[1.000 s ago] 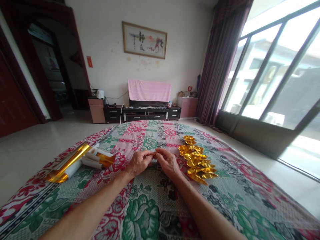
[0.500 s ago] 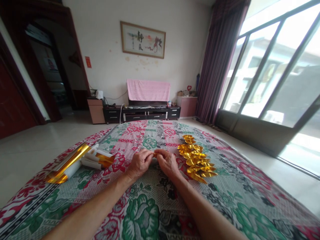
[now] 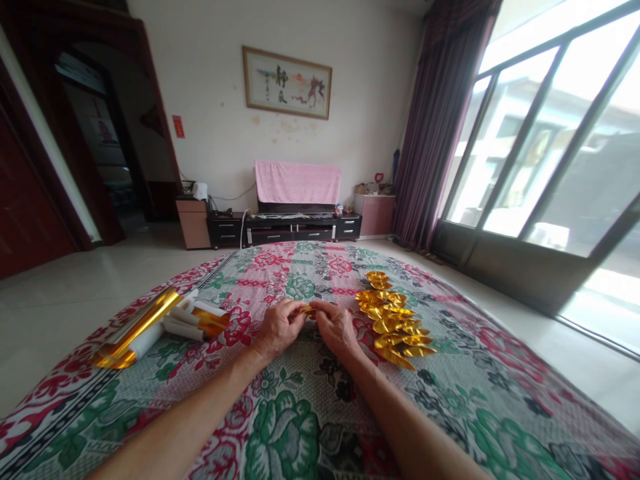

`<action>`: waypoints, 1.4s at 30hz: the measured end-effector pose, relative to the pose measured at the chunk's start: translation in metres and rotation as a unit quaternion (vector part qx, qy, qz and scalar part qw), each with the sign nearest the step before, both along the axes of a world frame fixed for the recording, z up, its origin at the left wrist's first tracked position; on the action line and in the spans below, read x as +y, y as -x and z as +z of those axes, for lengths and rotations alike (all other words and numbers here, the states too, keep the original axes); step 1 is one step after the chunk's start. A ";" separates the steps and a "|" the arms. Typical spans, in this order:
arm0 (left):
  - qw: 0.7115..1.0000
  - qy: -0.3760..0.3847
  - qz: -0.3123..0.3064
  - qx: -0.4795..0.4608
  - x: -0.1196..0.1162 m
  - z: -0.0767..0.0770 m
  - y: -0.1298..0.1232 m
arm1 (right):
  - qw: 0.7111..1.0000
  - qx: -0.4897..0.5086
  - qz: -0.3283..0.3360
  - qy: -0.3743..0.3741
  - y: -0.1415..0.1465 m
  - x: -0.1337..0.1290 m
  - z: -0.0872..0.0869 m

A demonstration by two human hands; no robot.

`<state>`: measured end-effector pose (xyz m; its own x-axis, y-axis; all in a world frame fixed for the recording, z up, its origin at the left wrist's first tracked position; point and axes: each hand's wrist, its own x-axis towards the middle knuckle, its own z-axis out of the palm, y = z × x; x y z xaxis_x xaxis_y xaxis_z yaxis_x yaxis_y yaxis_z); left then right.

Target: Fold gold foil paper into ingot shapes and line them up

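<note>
Both hands meet over the middle of the flowered cloth (image 3: 280, 393). Between their fingertips is a small piece of gold foil paper (image 3: 309, 311), mostly covered by the fingers. My left hand (image 3: 281, 328) pinches its left end, and my right hand (image 3: 335, 327) grips the right end. Beside my right hand lies a row of folded gold paper pieces (image 3: 395, 320), running from back to front. Further off, left of my left hand, are a rolled gold sheet (image 3: 143, 327) and some white-backed gold sheets (image 3: 193, 319).
Beyond the cloth-covered surface stands a low black cabinet (image 3: 280, 230) with a pink cloth (image 3: 297, 181) above it. A framed picture (image 3: 287, 83) hangs on the wall. Purple curtains (image 3: 430, 127) and large windows are at the right, a dark doorway at the left.
Slightly more of the gold piece shows between my fingertips, and my left fingers have shifted a little on it. The row and the sheets lie as before.
</note>
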<state>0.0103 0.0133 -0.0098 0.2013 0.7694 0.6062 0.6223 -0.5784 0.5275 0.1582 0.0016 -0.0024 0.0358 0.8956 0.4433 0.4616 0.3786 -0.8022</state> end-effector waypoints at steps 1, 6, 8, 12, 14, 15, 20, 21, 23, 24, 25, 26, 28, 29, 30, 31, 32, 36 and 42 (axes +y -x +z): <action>1.000 0.019 0.000 -0.012 0.000 0.000 0.000 | 1.000 0.000 -0.004 0.002 0.000 0.000 0.000; 0.991 0.105 -0.035 -0.081 -0.002 0.005 0.002 | 1.000 0.007 0.009 0.001 0.001 0.002 -0.004; 0.987 0.121 -0.040 -0.102 -0.003 0.007 0.002 | 1.000 0.000 0.011 -0.005 0.001 0.003 -0.004; 0.983 0.125 -0.039 -0.126 0.000 0.007 0.002 | 1.000 -0.018 0.014 -0.021 0.002 0.001 -0.003; 0.982 0.131 -0.034 -0.134 0.001 0.005 0.002 | 0.999 -0.022 0.018 -0.024 0.002 0.001 -0.002; 0.981 0.135 -0.034 -0.136 0.002 0.005 0.002 | 0.999 -0.024 0.020 -0.025 0.002 0.000 -0.002; 0.978 0.155 -0.041 -0.131 0.003 0.006 0.003 | 0.998 -0.033 0.032 -0.038 0.001 0.001 -0.004; 0.978 0.159 -0.037 -0.127 0.003 0.006 0.004 | 0.998 -0.035 0.031 -0.039 0.001 0.000 -0.004; 0.979 0.162 -0.027 -0.119 0.003 0.006 0.004 | 0.998 -0.040 0.024 -0.038 0.002 0.000 -0.004; 0.980 0.159 -0.022 -0.116 0.003 0.005 0.004 | 0.998 -0.044 0.022 -0.036 0.002 0.000 -0.003; 0.982 0.152 -0.018 -0.113 0.004 0.004 0.004 | 0.998 -0.049 0.021 -0.033 0.002 -0.001 -0.003; 0.984 0.142 -0.017 -0.109 0.004 0.003 0.004 | 0.998 -0.052 0.021 -0.030 0.002 -0.001 -0.002; 0.987 0.121 -0.014 -0.105 0.005 0.001 0.004 | 0.998 -0.054 0.023 -0.026 0.003 -0.002 -0.001; 0.988 0.114 -0.013 -0.106 0.005 0.001 0.004 | 0.998 -0.053 0.024 -0.024 0.003 -0.002 -0.001; 0.987 0.112 -0.012 -0.110 0.005 0.000 0.004 | 0.998 -0.051 0.025 -0.023 0.003 -0.002 -0.001; 0.987 0.115 -0.010 -0.116 0.005 0.000 0.004 | 0.998 -0.049 0.025 -0.021 0.003 -0.002 -0.001; 0.985 0.121 -0.009 -0.121 0.005 0.001 0.004 | 0.998 -0.047 0.025 -0.019 0.003 -0.002 0.000; 0.983 0.145 -0.002 -0.116 0.002 0.004 0.003 | 0.999 -0.052 0.015 -0.001 0.002 -0.002 0.001; 0.985 0.141 0.005 -0.100 -0.001 0.007 0.002 | 0.996 -0.094 0.000 -0.004 0.003 -0.002 0.002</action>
<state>0.0083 0.0128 -0.0032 0.0914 0.9142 0.3949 0.4937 -0.3860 0.7793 0.1547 -0.0001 -0.0003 -0.0477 0.8919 0.4498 0.6035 0.3846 -0.6985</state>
